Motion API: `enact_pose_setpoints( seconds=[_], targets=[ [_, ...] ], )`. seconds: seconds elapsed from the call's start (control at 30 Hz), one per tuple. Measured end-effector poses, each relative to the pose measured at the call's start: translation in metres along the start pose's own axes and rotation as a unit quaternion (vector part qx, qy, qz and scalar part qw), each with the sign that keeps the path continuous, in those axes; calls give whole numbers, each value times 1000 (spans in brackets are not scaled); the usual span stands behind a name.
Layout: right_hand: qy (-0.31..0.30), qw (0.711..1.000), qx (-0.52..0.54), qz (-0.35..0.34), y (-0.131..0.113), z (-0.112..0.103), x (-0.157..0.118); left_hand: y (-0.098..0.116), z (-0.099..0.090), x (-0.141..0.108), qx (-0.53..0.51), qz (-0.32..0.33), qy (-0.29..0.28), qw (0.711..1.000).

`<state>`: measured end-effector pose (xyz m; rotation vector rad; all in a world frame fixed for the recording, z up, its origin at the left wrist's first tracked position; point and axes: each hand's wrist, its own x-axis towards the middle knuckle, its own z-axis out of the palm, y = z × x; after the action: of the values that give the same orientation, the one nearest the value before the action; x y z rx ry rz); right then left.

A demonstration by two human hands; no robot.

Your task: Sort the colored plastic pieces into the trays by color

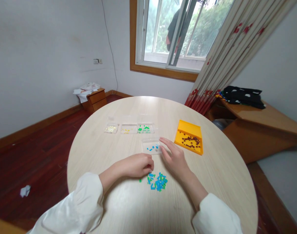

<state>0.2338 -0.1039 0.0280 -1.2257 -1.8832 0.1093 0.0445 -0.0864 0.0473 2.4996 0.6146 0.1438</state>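
Note:
My left hand (140, 164) is closed, fingers curled down at the upper left of a loose pile of small blue and green pieces (160, 182). Whatever is between those fingertips is hidden. My right hand (174, 158) is open, its fingers apart and reaching to the right edge of a clear plastic box (145, 149). Several small blue pieces (152, 148) lie inside that box. One green piece (140, 180) sits apart, left of the pile.
Beyond the hands stand a clear box with green pieces (145, 129), another with yellow pieces (128, 129) and a third with pale pieces (111, 128). A yellow open case (189, 126) with brown pieces is at right. All rest on a round table (109, 208).

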Motion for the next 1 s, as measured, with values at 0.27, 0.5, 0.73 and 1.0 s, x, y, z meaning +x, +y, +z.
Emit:
enact_pose_setpoints(
  seconds=[0.27,0.5,0.73,1.0],
  targets=[
    [23,998,-43,-45,9,4,-2,1,-1,-1,-1,12,-38,999],
    [25,996,-54,-65,8,3,-2,1,5,2,14,-10,-45,999],
    [23,998,-33,-51,3,-2,0,3,6,1,17,-8,-29,999],
    [-207,972,70,90,-11,-32,3,-7,-7,0,-94,-34,137,985]
  ],
)
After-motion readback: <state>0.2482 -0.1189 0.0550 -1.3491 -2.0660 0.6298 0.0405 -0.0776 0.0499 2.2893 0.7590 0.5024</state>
